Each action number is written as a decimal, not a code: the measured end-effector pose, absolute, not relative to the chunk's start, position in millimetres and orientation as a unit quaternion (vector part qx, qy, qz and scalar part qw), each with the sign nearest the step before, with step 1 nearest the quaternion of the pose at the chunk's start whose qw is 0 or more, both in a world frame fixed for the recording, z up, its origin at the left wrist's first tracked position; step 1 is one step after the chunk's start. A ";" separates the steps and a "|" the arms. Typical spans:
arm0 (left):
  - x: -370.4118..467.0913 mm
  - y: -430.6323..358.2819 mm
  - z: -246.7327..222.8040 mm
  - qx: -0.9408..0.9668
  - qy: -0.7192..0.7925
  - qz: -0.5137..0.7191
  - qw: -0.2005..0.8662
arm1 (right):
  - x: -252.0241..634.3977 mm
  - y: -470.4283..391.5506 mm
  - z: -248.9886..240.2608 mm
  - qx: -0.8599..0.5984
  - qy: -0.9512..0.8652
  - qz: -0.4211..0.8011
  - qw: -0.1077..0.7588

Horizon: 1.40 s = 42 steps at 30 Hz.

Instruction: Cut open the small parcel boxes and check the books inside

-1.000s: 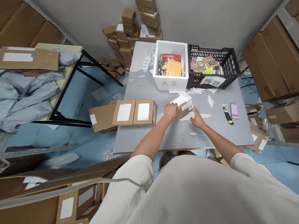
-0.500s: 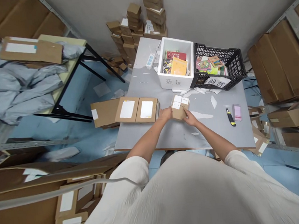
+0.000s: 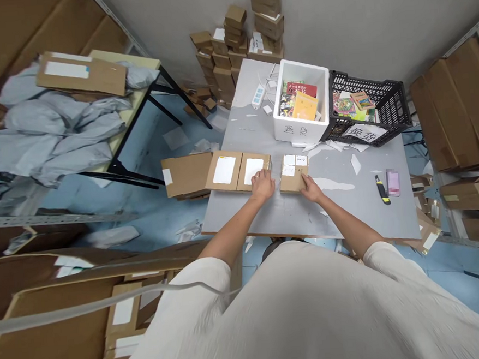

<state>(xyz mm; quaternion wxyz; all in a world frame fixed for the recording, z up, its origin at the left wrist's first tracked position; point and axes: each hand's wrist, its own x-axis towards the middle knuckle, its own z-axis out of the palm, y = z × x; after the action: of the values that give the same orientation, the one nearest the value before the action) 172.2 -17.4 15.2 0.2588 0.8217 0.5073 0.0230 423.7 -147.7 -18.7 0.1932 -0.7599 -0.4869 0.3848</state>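
Observation:
A small cardboard box (image 3: 289, 184) with white labels lies on the grey table. My right hand (image 3: 312, 190) grips its lower right edge, thumb on top. Left of it, two flat cardboard boxes with white labels lie side by side: the outer box (image 3: 211, 177) and the inner box (image 3: 240, 180). The fingers of my left hand (image 3: 263, 185) lie spread over the right end of the inner box, covering part of its label. A narrow gap separates that hand from the small box.
A white foam bin (image 3: 300, 131) and a black crate (image 3: 388, 128), both with books, stand at the table's back. A box cutter (image 3: 382, 190) and a pink pack (image 3: 393, 183) lie right. Another carton (image 3: 186, 175) sits left; grey parcels (image 3: 55, 127) cover a side table.
My left hand has let go of the small box and moved left onto the inner labelled box. My right hand stays at the small box. The view has shifted left.

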 end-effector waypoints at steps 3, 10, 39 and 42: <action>156.7 -12.6 9.8 0.831 0.477 0.015 0.285 | 412.5 -140.8 -15.2 -0.773 -0.477 0.383 0.171; 142.3 -8.3 5.2 0.853 0.426 0.016 0.301 | 389.3 -128.5 -10.5 -0.753 -0.502 0.391 0.167; 229.7 -44.1 11.1 0.691 0.476 0.124 0.530 | 396.1 -187.1 15.9 -0.823 -0.343 0.354 0.284; 257.6 -57.7 9.0 0.674 0.471 0.127 0.556 | 420.1 -206.4 19.8 -0.825 -0.332 0.343 0.301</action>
<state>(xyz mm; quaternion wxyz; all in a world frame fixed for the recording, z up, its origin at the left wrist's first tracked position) 257.6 -57.7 9.0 0.5556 0.6735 0.4707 0.1270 420.1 -206.4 19.8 0.3011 -0.8255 -0.3323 0.3428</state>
